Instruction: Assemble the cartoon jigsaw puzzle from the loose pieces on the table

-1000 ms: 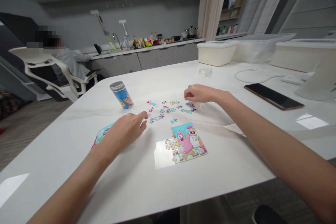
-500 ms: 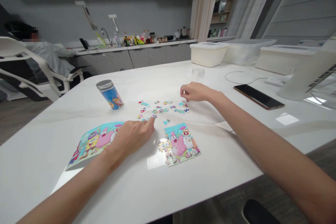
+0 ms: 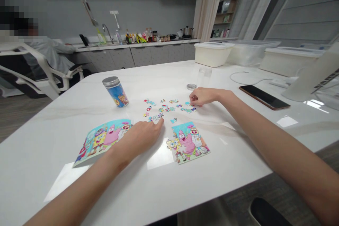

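Note:
My left hand (image 3: 147,132) rests low over the table, its index finger stretched out to the near edge of the loose jigsaw pieces (image 3: 172,108); the other fingers are curled. At the right end of those pieces, my right hand (image 3: 203,96) has thumb and fingers pinched together on a puzzle piece, which is mostly hidden. A partly joined jigsaw puzzle (image 3: 189,143) with cartoon figures lies between my forearms, its left edge uneven. Left of it, a curved picture sheet (image 3: 106,136) showing the same figures is partly covered by my left hand and forearm.
A blue picture tin (image 3: 118,93) with a silver lid stands at the left. Behind my right hand are a round lid (image 3: 191,86) and a clear container (image 3: 204,74). A phone (image 3: 264,96), a cable and plastic boxes (image 3: 213,54) are rightward. A seated person (image 3: 50,54) is far left.
My right hand has come down onto the right end of the loose pieces. The round lid behind it now shows. My left hand has stayed by the near pieces; the view has shifted slightly.

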Available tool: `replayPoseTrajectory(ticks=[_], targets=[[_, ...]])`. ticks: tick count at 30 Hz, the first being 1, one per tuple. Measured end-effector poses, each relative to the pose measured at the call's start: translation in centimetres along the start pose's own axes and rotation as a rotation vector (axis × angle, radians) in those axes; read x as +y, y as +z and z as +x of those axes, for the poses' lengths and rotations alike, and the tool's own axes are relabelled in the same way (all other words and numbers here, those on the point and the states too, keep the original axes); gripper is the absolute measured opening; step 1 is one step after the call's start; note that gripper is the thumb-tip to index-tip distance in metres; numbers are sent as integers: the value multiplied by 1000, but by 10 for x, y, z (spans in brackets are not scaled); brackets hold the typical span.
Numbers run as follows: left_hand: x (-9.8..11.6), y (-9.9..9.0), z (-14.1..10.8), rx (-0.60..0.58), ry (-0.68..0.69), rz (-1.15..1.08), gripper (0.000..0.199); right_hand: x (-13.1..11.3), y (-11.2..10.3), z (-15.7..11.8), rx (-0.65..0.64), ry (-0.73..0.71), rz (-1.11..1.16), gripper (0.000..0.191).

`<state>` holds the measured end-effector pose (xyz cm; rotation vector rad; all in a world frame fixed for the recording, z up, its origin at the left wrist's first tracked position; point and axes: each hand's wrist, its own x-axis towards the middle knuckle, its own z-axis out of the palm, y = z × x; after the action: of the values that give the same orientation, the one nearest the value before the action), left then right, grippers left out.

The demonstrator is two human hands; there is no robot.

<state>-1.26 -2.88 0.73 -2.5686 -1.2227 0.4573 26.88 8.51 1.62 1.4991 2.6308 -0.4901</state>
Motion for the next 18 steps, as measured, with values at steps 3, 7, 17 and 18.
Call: replayPoseTrajectory(ticks=[3, 7, 17, 18], targets=[[1, 0, -1, -15, 1, -13, 37, 2, 1, 2, 38, -21, -18, 10], [2, 1, 0, -14, 1, -11, 42, -4, 0, 3, 61, 8, -86, 16], [8, 7, -2, 8, -11, -28, 59, -34, 6, 6, 161, -73, -104, 35], [9, 7, -2, 12, -11, -33, 58, -35, 6, 6, 143, -89, -91, 36]])
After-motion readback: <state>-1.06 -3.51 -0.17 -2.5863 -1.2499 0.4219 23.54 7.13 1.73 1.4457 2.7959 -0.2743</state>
